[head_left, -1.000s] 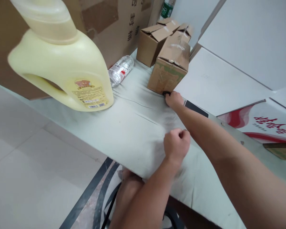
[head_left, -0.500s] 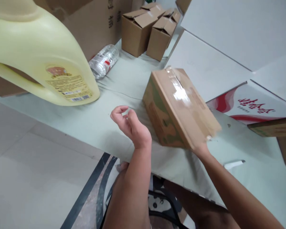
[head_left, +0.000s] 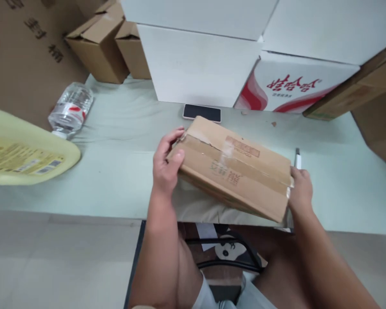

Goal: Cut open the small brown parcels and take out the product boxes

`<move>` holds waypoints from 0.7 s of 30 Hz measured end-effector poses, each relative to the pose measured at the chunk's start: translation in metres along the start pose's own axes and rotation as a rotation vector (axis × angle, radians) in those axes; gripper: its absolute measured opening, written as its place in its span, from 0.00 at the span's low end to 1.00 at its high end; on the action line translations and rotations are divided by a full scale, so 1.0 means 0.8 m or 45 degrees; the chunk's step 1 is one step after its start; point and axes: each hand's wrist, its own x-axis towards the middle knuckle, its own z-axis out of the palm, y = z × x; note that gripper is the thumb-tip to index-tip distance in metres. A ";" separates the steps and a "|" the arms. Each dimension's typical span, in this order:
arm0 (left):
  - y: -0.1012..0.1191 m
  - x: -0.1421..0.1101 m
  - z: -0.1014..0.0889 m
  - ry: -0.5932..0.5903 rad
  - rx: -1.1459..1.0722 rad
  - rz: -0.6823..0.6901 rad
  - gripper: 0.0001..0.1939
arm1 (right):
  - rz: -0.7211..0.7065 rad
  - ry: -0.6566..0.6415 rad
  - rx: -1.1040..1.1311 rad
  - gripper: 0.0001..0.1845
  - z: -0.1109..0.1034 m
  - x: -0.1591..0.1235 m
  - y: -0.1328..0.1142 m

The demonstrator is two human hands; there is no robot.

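Observation:
A taped brown cardboard box [head_left: 234, 167] is held tilted over the near edge of the pale green table [head_left: 116, 180], its taped top facing me. My left hand [head_left: 167, 163] grips its left end, thumb on top and fingers curled round the corner. My right hand [head_left: 300, 189] grips its right end. A white pen-like tool [head_left: 297, 159] lies on the table just behind my right hand. A black phone [head_left: 202, 113] lies flat beyond the box.
A large yellow detergent jug [head_left: 25, 154] lies at the left, with a clear water bottle [head_left: 70, 109] behind it. Small open cardboard boxes [head_left: 99, 47] stand at the back left. White cartons [head_left: 206, 64] and a red-and-white printed carton [head_left: 289, 86] line the back.
My right hand has pulled the box from the back of the table to the near edge. My left hand, empty before, has taken hold of its left end. The view has swung right.

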 end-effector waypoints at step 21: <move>0.068 -0.015 0.025 -0.324 0.036 -0.264 0.21 | 0.227 0.645 1.129 0.15 -0.064 0.013 0.017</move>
